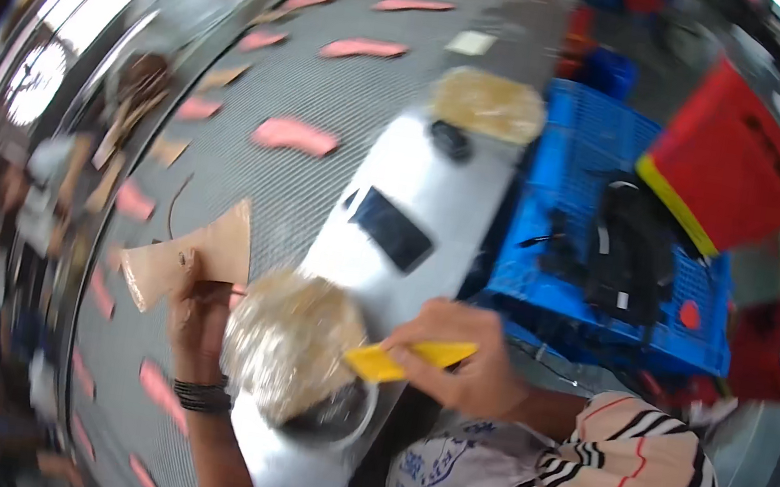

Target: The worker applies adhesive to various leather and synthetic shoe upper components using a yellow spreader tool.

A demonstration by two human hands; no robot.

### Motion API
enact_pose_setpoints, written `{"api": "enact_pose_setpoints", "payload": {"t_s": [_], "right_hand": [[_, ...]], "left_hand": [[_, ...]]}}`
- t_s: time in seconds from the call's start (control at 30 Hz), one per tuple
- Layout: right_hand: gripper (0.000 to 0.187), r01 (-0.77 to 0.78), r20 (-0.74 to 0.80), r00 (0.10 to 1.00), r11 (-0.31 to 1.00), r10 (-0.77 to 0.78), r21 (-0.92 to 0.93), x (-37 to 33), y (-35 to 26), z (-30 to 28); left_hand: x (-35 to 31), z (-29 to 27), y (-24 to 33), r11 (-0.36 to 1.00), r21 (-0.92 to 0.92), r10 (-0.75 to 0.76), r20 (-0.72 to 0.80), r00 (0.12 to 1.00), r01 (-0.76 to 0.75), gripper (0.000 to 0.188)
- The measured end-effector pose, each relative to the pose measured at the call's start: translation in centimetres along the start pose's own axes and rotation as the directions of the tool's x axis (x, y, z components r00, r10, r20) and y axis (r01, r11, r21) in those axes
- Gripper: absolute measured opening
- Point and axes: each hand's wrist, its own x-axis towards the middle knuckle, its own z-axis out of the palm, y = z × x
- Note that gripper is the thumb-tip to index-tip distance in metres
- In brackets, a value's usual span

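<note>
My left hand, with dark bands round the wrist, is closed on a flat tan shoe piece with flared ends, held over the belt. My right hand grips a flat yellow scraper, its tip pointing left. That tip reaches the right side of a bowl, which is covered in crinkled clear plastic. The bowl stands on a shiny metal ledge between my hands. What lies inside it is hard to make out under the glare.
A ridged grey belt carries several pink sole-shaped pieces and tan ones. On the ledge lie a phone, a small black object and a yellowish plastic-wrapped bundle. A blue crate holds a black bag; a red bag is beside it. Blurred people work across the belt.
</note>
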Motion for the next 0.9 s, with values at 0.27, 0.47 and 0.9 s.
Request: {"api": "enact_pose_setpoints", "payload": {"t_s": [0.27,0.47,0.9], "right_hand": [[0.009,-0.304,-0.303,0.918,0.944,0.254,-0.13,2.2,2.9,-6.0],[0.007,-0.475,-0.484,0.804,0.862,0.345,-0.175,1.7,1.1,-8.8],[0.008,-0.204,-0.212,0.958,0.978,0.192,-0.033,-8.0,0.3,-7.1]], "left_hand": [[30.2,4.6,-17.3,0.719,0.63,-0.068,0.483,0.873,-0.293,0.023],[42.9,26.5,-16.7,0.947,-0.133,-0.289,0.052,0.956,0.293,0.053],[-5.7,9.4,13.1,0.434,0.774,-0.3,0.606,0.737,-0.461,0.04]]}}
